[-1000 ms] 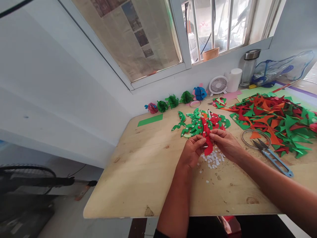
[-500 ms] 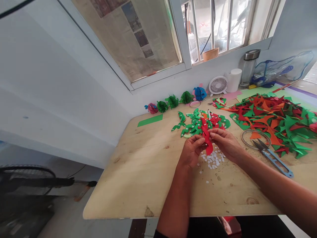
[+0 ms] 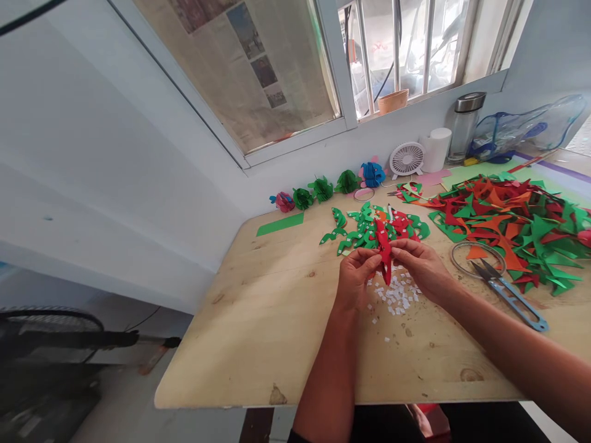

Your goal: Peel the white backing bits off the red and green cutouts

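Pinched between the fingers of the left hand (image 3: 355, 278) and right hand (image 3: 422, 267) near the white paper bits (image 3: 399, 299), the red paper strip (image 3: 384, 240) looks narrower, its broad lower face turned from view since half a second ago.

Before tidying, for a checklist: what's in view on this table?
Paper: one or more, red, in hands
Cut shapes: many, mainly green/red, beyond hands
Bits: many, white, near hands
Scraps: many, red/green/orange, right
Snips: one, blue, right
Rings: two, pale, right/back
Ornaments: five, green/blue/pink, by wall
Strip: one, green, back left
Fan: one, white, by wall
Cylinder: one, white, beside fan
Bottle: one, clear, back right
Pouch: one, clear/blue, far right
Sheets: several, pale, back right
Left hand: one, holding paper
Right hand: one, holding paper
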A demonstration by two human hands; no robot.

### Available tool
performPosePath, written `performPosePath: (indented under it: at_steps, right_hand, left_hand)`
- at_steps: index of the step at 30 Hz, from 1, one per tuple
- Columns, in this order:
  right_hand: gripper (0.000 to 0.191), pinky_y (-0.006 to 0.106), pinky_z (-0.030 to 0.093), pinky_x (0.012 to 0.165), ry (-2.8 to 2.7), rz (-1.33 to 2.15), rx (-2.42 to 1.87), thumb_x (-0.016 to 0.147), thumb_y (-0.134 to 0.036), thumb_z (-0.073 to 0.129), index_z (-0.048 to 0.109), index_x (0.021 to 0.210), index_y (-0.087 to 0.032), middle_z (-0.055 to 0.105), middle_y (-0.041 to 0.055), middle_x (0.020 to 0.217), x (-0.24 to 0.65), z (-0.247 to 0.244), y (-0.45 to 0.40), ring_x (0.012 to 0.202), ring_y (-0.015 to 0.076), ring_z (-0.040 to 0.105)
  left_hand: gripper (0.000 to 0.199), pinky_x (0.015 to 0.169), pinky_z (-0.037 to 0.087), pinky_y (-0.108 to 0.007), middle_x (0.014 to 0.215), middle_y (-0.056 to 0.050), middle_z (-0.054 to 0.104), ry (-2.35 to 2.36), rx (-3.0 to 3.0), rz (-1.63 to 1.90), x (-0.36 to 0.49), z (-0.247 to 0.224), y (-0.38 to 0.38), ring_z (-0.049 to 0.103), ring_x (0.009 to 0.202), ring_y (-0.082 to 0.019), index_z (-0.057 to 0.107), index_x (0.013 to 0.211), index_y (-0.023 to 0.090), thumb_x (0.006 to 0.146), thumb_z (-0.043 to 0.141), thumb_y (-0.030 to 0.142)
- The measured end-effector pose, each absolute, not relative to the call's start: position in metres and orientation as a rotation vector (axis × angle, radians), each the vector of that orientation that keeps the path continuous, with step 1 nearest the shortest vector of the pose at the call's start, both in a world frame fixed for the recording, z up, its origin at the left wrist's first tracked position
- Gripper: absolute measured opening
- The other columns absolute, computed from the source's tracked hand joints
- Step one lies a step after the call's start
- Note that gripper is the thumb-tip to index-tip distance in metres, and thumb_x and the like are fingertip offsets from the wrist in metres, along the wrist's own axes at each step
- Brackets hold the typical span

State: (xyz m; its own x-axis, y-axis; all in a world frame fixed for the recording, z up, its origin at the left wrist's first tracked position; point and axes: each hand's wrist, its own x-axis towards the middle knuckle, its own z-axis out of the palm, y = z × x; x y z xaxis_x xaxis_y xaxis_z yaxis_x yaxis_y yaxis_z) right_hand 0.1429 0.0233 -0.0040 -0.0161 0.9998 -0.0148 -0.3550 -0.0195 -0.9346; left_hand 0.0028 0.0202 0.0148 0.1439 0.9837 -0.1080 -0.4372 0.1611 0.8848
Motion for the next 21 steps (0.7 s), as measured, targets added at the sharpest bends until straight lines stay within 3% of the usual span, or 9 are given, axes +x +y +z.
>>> performPosePath:
  at_steps: [12,21]
  right_hand:
    - [0.026,0.027,0.042,0.06,-1.026,1.232,-1.024,0.064,-0.043,0.072,0.064,0.073,-0.02,0.063,0.0005,0.066,0.141,0.007,0.02,0.062,0.0136,0.053]
    - [0.026,0.027,0.045,0.064,-1.069,1.28,-0.987,0.066,-0.044,0.07,0.067,0.077,-0.02,0.066,0.0021,0.075,0.14,0.006,0.017,0.068,0.015,0.057]
  left_hand:
    - [0.012,0.07,0.046,-0.026,0.079,-0.002,0.063,1.044,1.27,1.429,0.007,0.014,0.019,0.058,0.073,-0.013,0.063,0.069,0.017,0.064,0.071,0.025]
    - [0.009,0.074,0.044,-0.026,0.083,-0.003,0.064,1.14,1.527,1.399,0.006,0.017,0.015,0.058,0.08,-0.016,0.065,0.071,0.019,0.067,0.07,0.026]
